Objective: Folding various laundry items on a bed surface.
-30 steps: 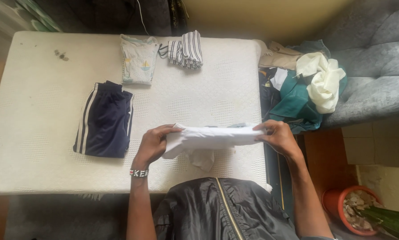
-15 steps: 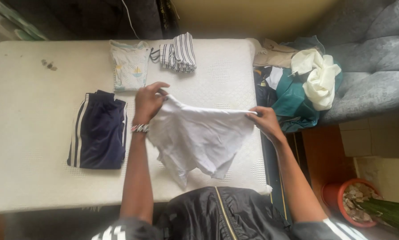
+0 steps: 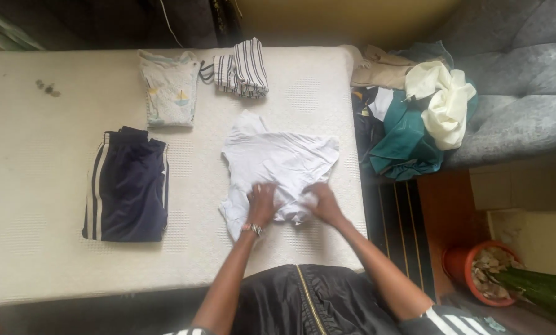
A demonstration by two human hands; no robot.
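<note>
From the head view, the left hand [image 3: 262, 205] and right hand [image 3: 321, 203] both press flat, fingers spread, on the near edge of one white garment [image 3: 278, 162], which lies on the mattress [image 3: 42, 155] and stretches away from them, equally near each. Beyond the left hand lie three folded pieces: navy shorts [image 3: 128, 184], a pale top [image 3: 168, 87], a striped cloth [image 3: 243, 67]; beyond the right, one heap [image 3: 417, 105].

A white quilted mattress [image 3: 55, 155] fills the middle; a grey sofa [image 3: 520, 93] stands right, above orange-brown floor [image 3: 451, 211].

Matt white cloth garment [image 3: 278, 164] on quilted, textured mattress [image 3: 42, 186].
</note>
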